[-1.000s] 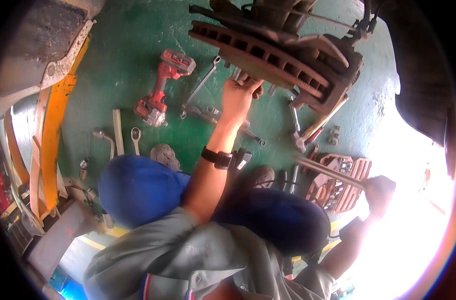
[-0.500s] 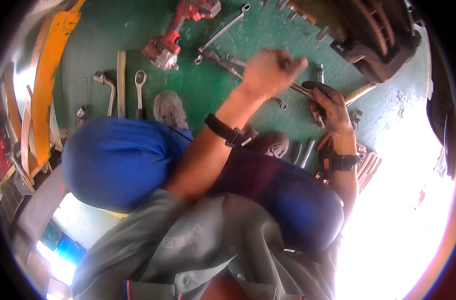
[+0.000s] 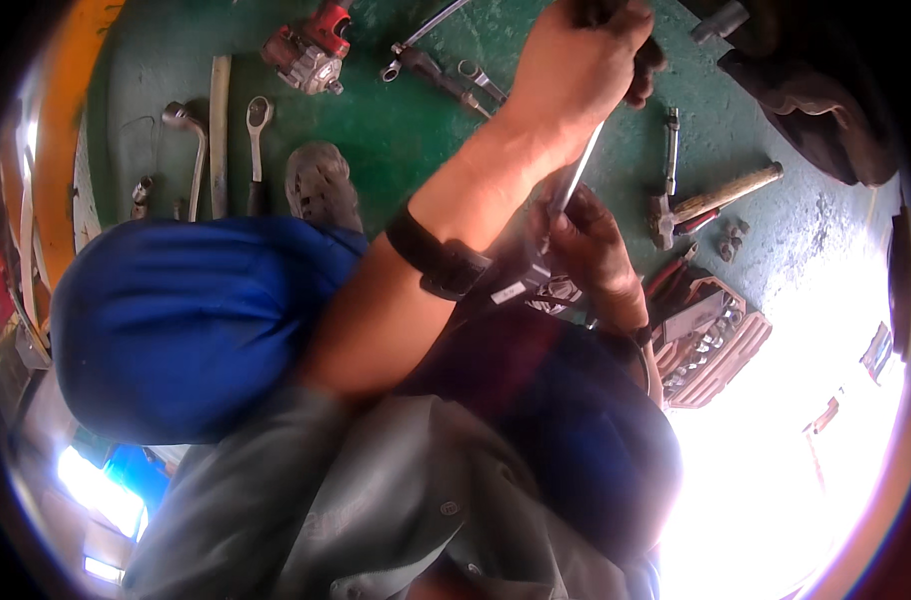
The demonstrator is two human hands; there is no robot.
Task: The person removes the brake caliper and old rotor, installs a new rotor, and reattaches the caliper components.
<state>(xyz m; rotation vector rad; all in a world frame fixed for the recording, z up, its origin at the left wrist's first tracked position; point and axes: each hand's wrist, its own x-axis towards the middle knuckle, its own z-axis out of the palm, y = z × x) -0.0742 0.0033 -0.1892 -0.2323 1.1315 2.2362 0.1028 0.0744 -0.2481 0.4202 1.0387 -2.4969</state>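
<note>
While the left forearm extends diagonally across the lap from lower middle to upper right, the left hand (image 3: 584, 62) is held near the top edge of the view, with its back toward the camera and its fingers curled inward; its palm side is hidden, so whether it grips anything cannot be determined. A black strap (image 3: 438, 258) encircles the left wrist. The right hand (image 3: 590, 238) is positioned lower and nearer the body, its forearm directed upward and slightly left, with the fingers closed around the lower part of a metal rod (image 3: 582, 168). The rod is tilted between the two hands, its upper end passing out of sight at the left hand. To the right of the hands, a wooden-handled hammer (image 3: 728, 192) and a socket case (image 3: 746, 352) lie on the green floor (image 3: 401, 150); to the left lie a ratchet (image 3: 259, 122) and a red power tool (image 3: 311, 52).
</note>
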